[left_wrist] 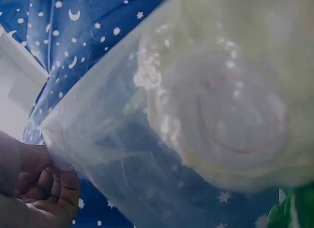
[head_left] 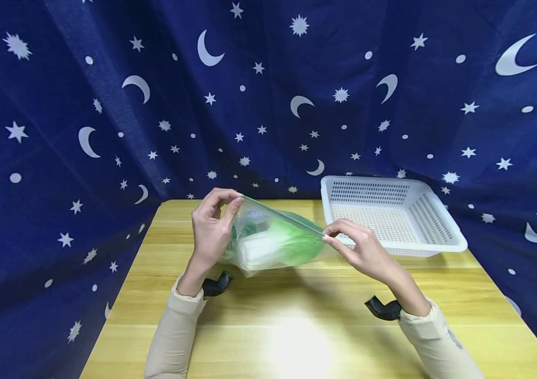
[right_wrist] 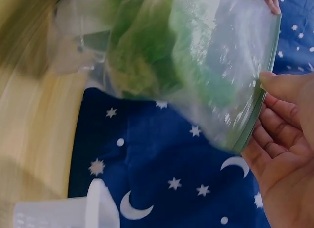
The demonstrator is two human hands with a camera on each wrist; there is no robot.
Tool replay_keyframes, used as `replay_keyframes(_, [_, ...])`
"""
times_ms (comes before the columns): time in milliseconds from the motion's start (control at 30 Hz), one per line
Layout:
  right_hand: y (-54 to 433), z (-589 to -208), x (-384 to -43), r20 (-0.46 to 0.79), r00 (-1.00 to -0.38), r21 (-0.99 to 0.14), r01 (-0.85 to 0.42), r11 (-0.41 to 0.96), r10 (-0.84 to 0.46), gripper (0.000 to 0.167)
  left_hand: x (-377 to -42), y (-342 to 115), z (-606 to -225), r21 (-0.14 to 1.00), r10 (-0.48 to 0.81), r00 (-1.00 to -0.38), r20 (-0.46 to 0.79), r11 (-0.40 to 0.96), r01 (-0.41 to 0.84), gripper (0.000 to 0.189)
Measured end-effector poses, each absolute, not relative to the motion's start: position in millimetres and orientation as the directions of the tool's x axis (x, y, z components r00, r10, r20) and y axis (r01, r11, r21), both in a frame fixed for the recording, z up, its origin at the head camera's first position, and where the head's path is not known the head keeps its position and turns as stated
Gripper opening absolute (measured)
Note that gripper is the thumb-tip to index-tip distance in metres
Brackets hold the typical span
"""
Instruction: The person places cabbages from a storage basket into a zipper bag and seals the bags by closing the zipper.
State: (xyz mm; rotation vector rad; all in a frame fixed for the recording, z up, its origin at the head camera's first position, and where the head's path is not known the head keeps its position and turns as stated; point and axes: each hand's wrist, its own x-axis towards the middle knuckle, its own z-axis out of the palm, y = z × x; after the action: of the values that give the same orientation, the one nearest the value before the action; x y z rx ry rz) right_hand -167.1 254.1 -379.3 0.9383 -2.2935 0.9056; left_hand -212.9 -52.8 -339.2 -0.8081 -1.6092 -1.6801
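Observation:
A clear zip bag with a green zip strip is held up above the table, its strip slanting down from left to right. Inside lies a leafy vegetable like a napa cabbage, with a white base and green leaves; in the left wrist view its round cut end faces the camera. Darker green leaves show beside it. My left hand pinches the bag's upper left corner between thumb and fingers. My right hand pinches the strip near its right end, thumb on the near side.
A white perforated plastic basket stands at the back right of the wooden table, just behind my right hand. A dark blue curtain with moons and stars hangs behind and on both sides.

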Motion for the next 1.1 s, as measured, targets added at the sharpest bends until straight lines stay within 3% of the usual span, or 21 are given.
replay_keyframes(667, [279,-400,-165,0.563,-0.764,-0.458,-0.607,0.650,-0.317,0.017,-214,-68,-340,0.582,-0.108,-0.577,0.809,0.020,0.813,0.006])
replay_keyframes(767, [274,-402,-169,0.507,-0.812,-0.514,-0.555,0.654,-0.290,0.010,-210,-72,-338,0.586,-0.080,-0.583,0.809,0.031,0.809,0.006])
replay_keyframes(900, [263,-401,-186,0.324,-0.909,-0.598,-0.411,0.688,-0.262,0.005,-193,-74,-333,0.557,0.104,-0.563,0.820,0.082,0.826,0.009])
replay_keyframes(1100, [249,-399,-233,0.126,-0.945,-0.624,-0.313,0.716,-0.303,0.009,-142,-37,-350,0.415,0.566,-0.390,0.727,0.091,0.905,0.015])
